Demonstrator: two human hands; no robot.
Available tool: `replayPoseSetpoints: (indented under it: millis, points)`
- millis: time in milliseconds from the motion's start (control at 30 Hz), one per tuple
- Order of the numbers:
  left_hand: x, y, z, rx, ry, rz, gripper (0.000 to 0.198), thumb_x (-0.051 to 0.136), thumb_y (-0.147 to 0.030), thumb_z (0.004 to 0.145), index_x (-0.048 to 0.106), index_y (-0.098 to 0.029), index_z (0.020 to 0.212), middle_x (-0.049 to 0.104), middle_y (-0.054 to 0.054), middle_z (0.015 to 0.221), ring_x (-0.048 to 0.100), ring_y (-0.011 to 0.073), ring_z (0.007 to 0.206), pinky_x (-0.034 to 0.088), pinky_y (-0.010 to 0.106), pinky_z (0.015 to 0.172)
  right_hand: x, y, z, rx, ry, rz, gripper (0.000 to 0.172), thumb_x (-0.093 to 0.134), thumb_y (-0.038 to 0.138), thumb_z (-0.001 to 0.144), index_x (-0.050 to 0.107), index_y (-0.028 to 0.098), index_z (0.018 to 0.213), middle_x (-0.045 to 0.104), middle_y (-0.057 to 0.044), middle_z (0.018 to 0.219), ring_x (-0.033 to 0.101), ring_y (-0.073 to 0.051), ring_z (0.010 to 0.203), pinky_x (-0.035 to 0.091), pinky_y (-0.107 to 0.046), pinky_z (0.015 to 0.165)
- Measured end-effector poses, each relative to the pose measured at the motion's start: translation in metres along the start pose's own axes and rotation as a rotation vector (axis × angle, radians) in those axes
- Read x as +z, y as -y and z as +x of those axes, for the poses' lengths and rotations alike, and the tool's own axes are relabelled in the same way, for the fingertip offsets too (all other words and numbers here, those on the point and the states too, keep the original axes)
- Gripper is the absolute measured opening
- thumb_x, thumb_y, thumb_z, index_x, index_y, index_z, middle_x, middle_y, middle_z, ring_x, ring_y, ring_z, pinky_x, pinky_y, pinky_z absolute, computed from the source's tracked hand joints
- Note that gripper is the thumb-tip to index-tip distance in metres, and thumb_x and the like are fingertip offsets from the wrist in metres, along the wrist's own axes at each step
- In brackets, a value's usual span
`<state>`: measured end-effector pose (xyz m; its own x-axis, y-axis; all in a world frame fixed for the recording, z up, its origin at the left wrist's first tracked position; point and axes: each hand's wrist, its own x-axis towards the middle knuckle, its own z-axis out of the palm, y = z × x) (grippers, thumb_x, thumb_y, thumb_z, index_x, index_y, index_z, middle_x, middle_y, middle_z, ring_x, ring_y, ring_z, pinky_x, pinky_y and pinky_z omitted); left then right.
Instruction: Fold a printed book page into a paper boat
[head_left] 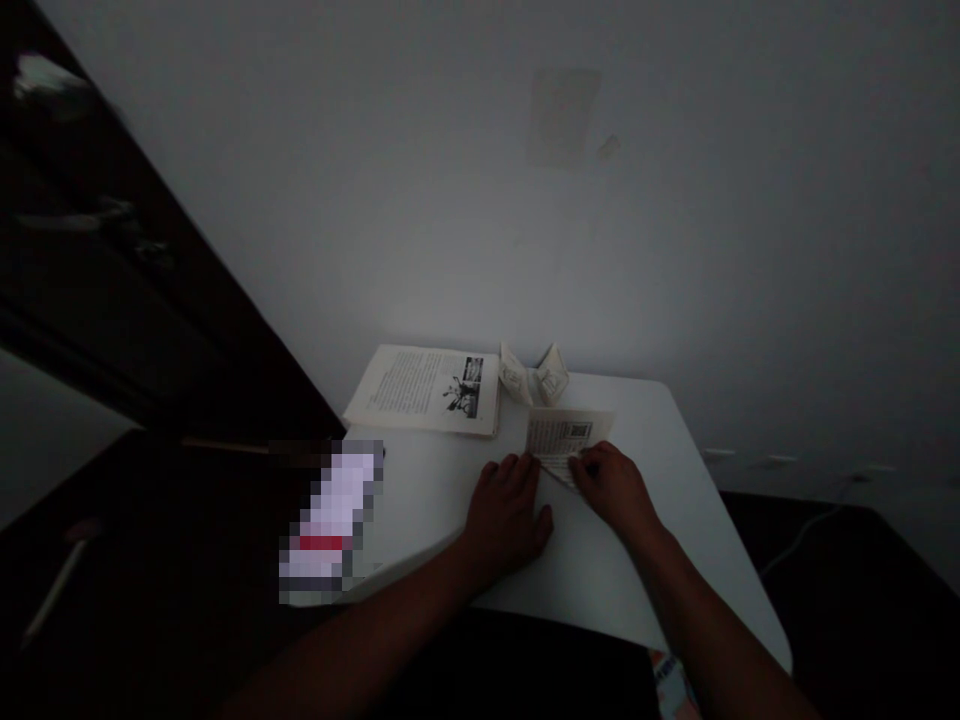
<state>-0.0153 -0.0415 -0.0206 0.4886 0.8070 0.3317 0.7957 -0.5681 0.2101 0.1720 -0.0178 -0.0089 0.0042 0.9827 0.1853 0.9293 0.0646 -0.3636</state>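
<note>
A folded sheet of printed paper [547, 432], with a square code on it, lies on the white table between my hands. My right hand [611, 485] pinches the lower right part of this sheet between thumb and fingers. On the tabletop rests my left hand [506, 505], its fingers lying down with the thumb apart and the fingertips touching the sheet's lower left corner. Just behind the sheet stands a folded paper figure [551, 375] with raised points. To its left lies a stack of printed pages or an opened book [409, 385].
A pixelated, phone-shaped thing [337, 510] is at the left edge of the white table [600, 590]. The wall [420, 220] rises behind. A dark door [135, 260] with a handle stands left. Low on the right wall are sockets with a cable [810, 525].
</note>
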Motion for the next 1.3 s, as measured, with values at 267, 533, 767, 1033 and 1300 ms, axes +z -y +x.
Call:
replayPoseSetpoints:
  millis: [267, 533, 767, 1033, 1300]
  points:
    - [-0.002, 0.000, 0.000, 0.003, -0.004, -0.016, 0.055, 0.045, -0.039, 0.081, 0.042, -0.013, 0.129, 0.045, 0.013, 0.133, 0.040, 0.0292, 0.120, 0.029, 0.046, 0.100, 0.002, -0.002, 0.000, -0.001, -0.005, 0.022, 0.030, 0.044, 0.033, 0.083, 0.058, 0.018, 0.061, 0.054, -0.004, 0.072, 0.055, -0.014, 0.066, 0.040, -0.025, 0.067]
    - [-0.008, 0.001, 0.002, -0.080, 0.017, 0.002, 0.059, 0.048, -0.045, 0.078, 0.043, -0.011, 0.126, 0.046, 0.015, 0.129, 0.040, 0.0300, 0.118, 0.028, 0.046, 0.100, 0.003, -0.003, 0.000, 0.003, -0.016, 0.030, 0.030, 0.045, 0.034, 0.082, 0.058, 0.018, 0.059, 0.055, -0.003, 0.071, 0.054, -0.014, 0.062, 0.040, -0.026, 0.063]
    - [-0.009, 0.004, 0.004, -0.097, 0.016, -0.009, 0.060, 0.051, -0.047, 0.076, 0.042, -0.017, 0.128, 0.046, 0.013, 0.128, 0.039, 0.0307, 0.117, 0.027, 0.048, 0.099, 0.004, -0.004, 0.000, -0.004, -0.009, 0.025, 0.031, 0.045, 0.034, 0.082, 0.058, 0.018, 0.060, 0.053, -0.003, 0.070, 0.054, -0.014, 0.063, 0.039, -0.026, 0.064]
    - [-0.015, 0.006, 0.008, -0.101, 0.028, 0.008, 0.060, 0.053, -0.050, 0.074, 0.046, -0.019, 0.124, 0.046, 0.013, 0.126, 0.040, 0.0310, 0.114, 0.028, 0.048, 0.097, 0.001, -0.003, 0.000, 0.003, 0.007, 0.034, 0.031, 0.044, 0.033, 0.083, 0.059, 0.017, 0.061, 0.055, -0.004, 0.072, 0.054, -0.014, 0.064, 0.040, -0.026, 0.065]
    - [-0.015, 0.008, 0.010, -0.110, 0.000, -0.009, 0.056, 0.056, -0.049, 0.071, 0.049, -0.018, 0.118, 0.049, 0.012, 0.120, 0.042, 0.0295, 0.109, 0.030, 0.046, 0.094, 0.001, -0.002, 0.000, 0.011, -0.005, 0.029, 0.031, 0.045, 0.034, 0.082, 0.057, 0.018, 0.059, 0.053, -0.003, 0.071, 0.054, -0.014, 0.062, 0.039, -0.026, 0.063]
